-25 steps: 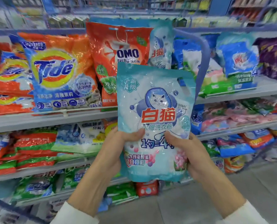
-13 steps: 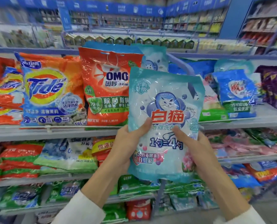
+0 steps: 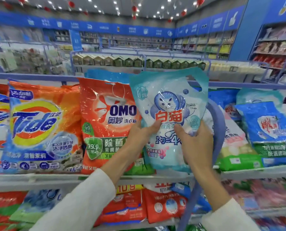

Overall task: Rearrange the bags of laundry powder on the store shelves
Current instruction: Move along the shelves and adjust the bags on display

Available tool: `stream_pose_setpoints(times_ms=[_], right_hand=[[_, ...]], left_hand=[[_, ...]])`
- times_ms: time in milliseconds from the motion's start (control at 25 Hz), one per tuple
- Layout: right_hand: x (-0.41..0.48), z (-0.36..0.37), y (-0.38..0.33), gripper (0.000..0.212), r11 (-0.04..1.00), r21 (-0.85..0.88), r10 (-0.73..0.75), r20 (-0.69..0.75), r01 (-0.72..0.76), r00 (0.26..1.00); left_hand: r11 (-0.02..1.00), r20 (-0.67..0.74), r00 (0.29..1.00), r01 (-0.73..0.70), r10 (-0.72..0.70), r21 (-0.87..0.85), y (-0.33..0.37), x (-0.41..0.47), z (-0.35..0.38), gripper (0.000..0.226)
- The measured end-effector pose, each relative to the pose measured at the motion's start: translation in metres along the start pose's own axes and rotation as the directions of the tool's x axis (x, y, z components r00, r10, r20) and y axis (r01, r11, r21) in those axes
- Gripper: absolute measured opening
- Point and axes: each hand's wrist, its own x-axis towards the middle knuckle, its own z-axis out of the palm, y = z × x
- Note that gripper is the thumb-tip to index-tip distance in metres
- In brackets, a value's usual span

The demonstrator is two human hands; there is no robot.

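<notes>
A light teal bag of laundry powder with a cat picture [image 3: 169, 104] is upright in front of the top shelf [image 3: 155, 178], just right of the red OMO bag [image 3: 105, 124]. My left hand [image 3: 139, 135] grips its left edge, thumb on the front. My right hand [image 3: 193, 144] grips its right side, thumb across the front. The bag's bottom edge is level with the shelf front. An orange and blue Tide bag [image 3: 39, 129] stands further left.
A blue shelf divider post [image 3: 217, 124] curves just behind the held bag. Blue and green bags [image 3: 265, 132] lean on the shelf to the right. More red and green bags fill the lower shelves [image 3: 139, 204]. Other aisles lie behind.
Both hands have lifted the cat bag up and toward the top shelf, beside the OMO bag. The view has tilted upward.
</notes>
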Motion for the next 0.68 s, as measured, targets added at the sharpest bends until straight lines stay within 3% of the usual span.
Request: stream_pose_setpoints(times_ms=[120, 200, 320, 440, 560, 600, 680], right_hand=[[0.032, 0.022, 0.027, 0.039, 0.989, -0.142, 0.029, -0.149, -0.050, 0.988], [0.044, 0.035, 0.039, 0.043, 0.986, -0.143, 0.042, -0.259, -0.081, 0.965], [0.066, 0.051, 0.038, 0.037, 0.994, -0.024, 0.095, -0.333, -0.110, 0.938], [0.096, 0.061, 0.037, 0.042, 0.985, 0.056, 0.173, -0.222, -0.165, 0.959], [0.118, 0.066, 0.048, 0.063, 0.956, -0.044, 0.286, -0.091, -0.291, 0.954], [0.121, 0.067, 0.052, 0.058, 0.944, -0.010, 0.327, -0.073, -0.329, 0.942], [0.125, 0.068, 0.061, 0.025, 0.907, 0.161, 0.403, -0.054, -0.390, 0.914]], left_hand=[[0.993, 0.071, 0.996, -0.067, 0.061, 0.092, -0.014, 0.029, 0.020, 0.029], [0.993, 0.078, 0.992, -0.107, 0.104, 0.044, -0.019, 0.046, 0.032, 0.037], [0.991, -0.134, 0.991, -0.020, 0.003, -0.132, -0.016, 0.070, 0.041, 0.043], [0.943, -0.275, 0.952, 0.042, -0.138, -0.329, -0.007, 0.091, 0.040, 0.046], [0.954, -0.517, 0.842, -0.009, -0.154, -0.299, 0.001, 0.109, 0.042, 0.043], [0.965, -0.570, 0.813, -0.042, -0.117, -0.258, 0.000, 0.113, 0.042, 0.045], [0.979, -0.621, 0.783, -0.112, -0.017, -0.167, -0.004, 0.119, 0.042, 0.055]])
